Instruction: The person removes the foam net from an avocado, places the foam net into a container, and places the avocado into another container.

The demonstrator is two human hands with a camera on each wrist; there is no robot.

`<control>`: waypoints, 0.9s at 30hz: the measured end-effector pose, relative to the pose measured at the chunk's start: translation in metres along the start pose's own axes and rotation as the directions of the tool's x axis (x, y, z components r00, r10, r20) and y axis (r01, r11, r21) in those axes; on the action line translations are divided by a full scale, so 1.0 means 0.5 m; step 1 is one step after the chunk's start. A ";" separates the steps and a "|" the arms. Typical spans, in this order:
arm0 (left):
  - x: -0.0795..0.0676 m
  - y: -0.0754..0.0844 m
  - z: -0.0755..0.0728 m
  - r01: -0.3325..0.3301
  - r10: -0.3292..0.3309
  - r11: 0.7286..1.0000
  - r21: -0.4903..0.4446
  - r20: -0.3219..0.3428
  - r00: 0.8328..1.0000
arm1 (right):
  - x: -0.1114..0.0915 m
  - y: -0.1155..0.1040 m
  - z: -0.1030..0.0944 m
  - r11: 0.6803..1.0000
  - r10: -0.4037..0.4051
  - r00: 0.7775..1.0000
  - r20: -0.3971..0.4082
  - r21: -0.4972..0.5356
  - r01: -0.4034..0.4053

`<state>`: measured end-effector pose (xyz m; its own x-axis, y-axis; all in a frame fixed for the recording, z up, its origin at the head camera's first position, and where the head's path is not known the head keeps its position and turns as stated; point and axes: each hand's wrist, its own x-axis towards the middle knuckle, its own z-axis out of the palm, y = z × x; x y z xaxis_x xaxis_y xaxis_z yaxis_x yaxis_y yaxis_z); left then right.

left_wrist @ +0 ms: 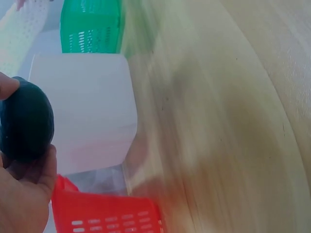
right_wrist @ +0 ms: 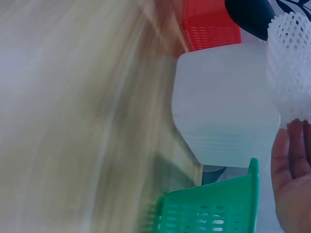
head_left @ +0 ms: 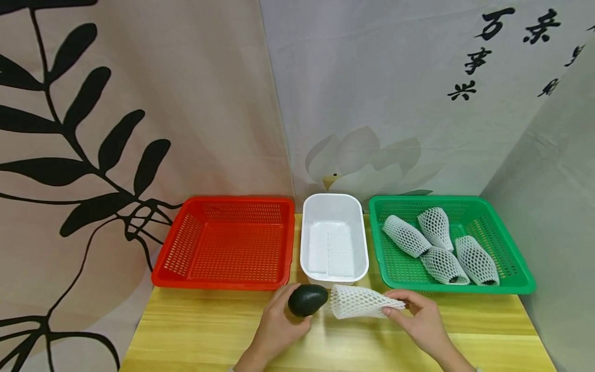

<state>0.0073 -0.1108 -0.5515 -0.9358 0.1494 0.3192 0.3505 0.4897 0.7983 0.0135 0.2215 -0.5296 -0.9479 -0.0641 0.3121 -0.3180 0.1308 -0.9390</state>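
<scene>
My left hand [head_left: 282, 326] grips a dark avocado [head_left: 308, 300], fingers and thumb round its sides, in front of the white basket. The left wrist view shows the same avocado [left_wrist: 26, 120] between thumb and fingers. To its right, my right hand [head_left: 420, 320] pinches the narrow end of a white foam net sleeve [head_left: 355, 301]. The wide mouth of the sleeve faces the avocado, close beside its end. In the right wrist view the net [right_wrist: 291, 63] overlaps the avocado's edge [right_wrist: 250, 14].
A red basket [head_left: 223, 285] stands at the left and a white basket [head_left: 304, 243] in the middle, both with bare floors. The green basket [head_left: 511, 258] at the right holds several net-wrapped pieces [head_left: 476, 261]. All stand on a wooden table [head_left: 195, 330], with a printed curtain behind.
</scene>
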 end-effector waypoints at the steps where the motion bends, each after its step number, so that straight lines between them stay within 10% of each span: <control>1: 0.001 0.000 -0.003 -0.010 0.010 1.000 0.000 -0.011 1.000 | 0.003 -0.003 0.000 1.000 -0.009 1.000 0.001 0.013 0.009; 11: 0.022 -0.006 -0.033 -0.135 0.137 0.991 0.020 -0.175 0.975 | 0.034 -0.037 0.013 0.998 -0.049 0.997 -0.065 0.046 0.052; 27: 0.055 -0.039 -0.074 -0.100 0.113 0.993 0.057 -0.310 0.944 | 0.081 -0.041 0.045 0.992 -0.128 0.978 -0.166 -0.019 0.127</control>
<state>-0.0238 -0.1479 -0.5394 -0.8323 -0.0703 0.5499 0.4398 0.5203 0.7320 -0.0178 0.1942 -0.5010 -0.8892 0.0850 0.4495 -0.4360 0.1402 -0.8890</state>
